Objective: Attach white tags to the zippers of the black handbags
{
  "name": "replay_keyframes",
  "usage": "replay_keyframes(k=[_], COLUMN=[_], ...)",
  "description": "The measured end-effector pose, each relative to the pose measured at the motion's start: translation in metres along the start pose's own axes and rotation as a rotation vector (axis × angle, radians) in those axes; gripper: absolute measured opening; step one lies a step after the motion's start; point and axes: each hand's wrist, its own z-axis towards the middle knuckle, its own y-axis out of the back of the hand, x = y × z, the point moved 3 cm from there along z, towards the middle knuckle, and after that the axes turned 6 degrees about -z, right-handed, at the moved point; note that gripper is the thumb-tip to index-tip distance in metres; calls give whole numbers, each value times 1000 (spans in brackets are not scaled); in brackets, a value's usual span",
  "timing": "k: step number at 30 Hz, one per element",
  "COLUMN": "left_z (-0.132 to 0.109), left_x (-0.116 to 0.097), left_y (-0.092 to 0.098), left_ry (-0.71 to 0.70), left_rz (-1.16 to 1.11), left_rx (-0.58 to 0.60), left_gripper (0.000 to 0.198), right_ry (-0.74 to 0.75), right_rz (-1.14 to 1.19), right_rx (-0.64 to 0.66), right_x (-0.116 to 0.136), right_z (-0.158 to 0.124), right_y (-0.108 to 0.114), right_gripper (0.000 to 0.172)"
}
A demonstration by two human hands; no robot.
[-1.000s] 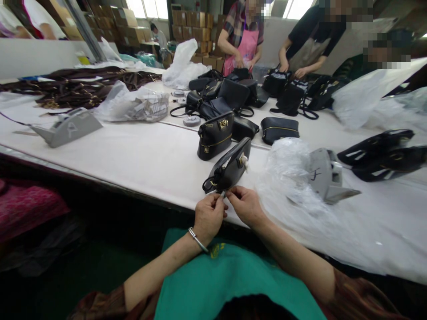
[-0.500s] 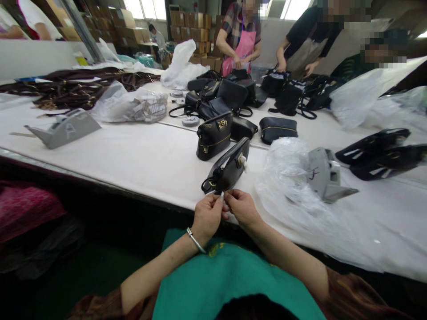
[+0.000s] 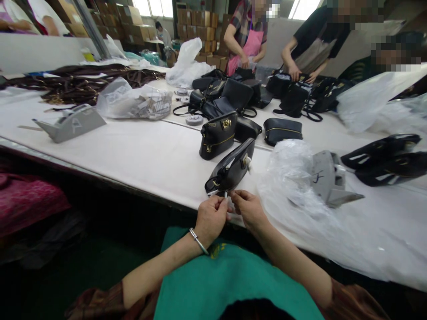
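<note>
A black handbag (image 3: 234, 168) with a gold-coloured clasp partly wrapped in white stands at the table's near edge, its narrow end toward me. Just below that end, my left hand (image 3: 211, 220) pinches a small white piece (image 3: 226, 194) between thumb and forefinger. My right hand (image 3: 249, 208) is close beside it, thumb and fingertips pressed together; whatever they hold is too small to make out. Behind this bag stands another black handbag (image 3: 217, 137) with a gold clasp and a zip along its lower part.
Grey tape dispensers stand left (image 3: 75, 124) and right (image 3: 328, 178). Clear plastic (image 3: 287, 178) lies right of my hands. Beyond are more black bags (image 3: 236, 95), a plastic bag of paper tags (image 3: 147, 103) and brown straps (image 3: 90, 78). Two co-workers handle bags across the table (image 3: 143, 164).
The view has shifted slightly, so most things appear further right. My right fingertips have moved a little away from the white piece; my left hand still pinches it.
</note>
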Motion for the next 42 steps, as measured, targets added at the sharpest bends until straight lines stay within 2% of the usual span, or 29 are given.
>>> replay_keyframes(k=[3, 5, 8, 11, 14, 18, 22, 24, 27, 29, 31, 34, 36, 38, 39, 42], left_z=[-1, -2, -3, -4, -3, -1, 1, -1, -7, -11, -11, -4, 3, 10, 12, 15], left_x=[-2, -5, -5, -2, 2, 4, 3, 3, 6, 11, 14, 7, -3, -11, -13, -9], left_y=[0, -1, -2, -3, -4, -4, 2, 9, 20, 28, 38, 54, 64, 69, 69, 60], left_ry=[1, 14, 87, 160, 185, 160, 76, -33, -271, -342, -317, -287, -328, -407, -452, -564], left_rz=[-11, -22, -74, -143, -164, -91, -5, 100, 426, 578, 578, 445, 396, 436, 484, 620], left_rx=[-4, -5, -5, -7, -3, 19, 60, 119, 228, 271, 242, 73, -78, -184, -200, -142], left_gripper=[21, 23, 26, 28, 27, 27, 28, 26, 21, 21, 23, 22, 21, 21, 20, 14], right_ry=[1, -52, -165, -238, -255, -229, -210, -194, -113, 20, 206, 438, 456, 413, 403, 438], right_rz=[81, 178, 321, 363, 375, 405, 414, 366, 195, 30, -130, -335, -445, -503, -508, -478], right_rx=[146, 223, 293, 341, 351, 283, 312, 307, 161, 32, 3, 130, 174, 148, 126, 60], right_x=[0, -1, -4, -8, -10, -7, -7, -11, -15, -10, -1, 12, 13, 11, 10, 10], right_z=[-5, -6, -4, -1, 1, 2, 1, -3, -13, -22, -30, -35, -32, -26, -24, -20], right_y=[-4, -9, -16, -21, -25, -28, -27, -21, -2, 11, 17, 12, 8, 8, 9, 11], right_gripper=[39, 40, 40, 41, 42, 44, 41, 42, 38, 33, 26, 22, 30, 31, 28, 24])
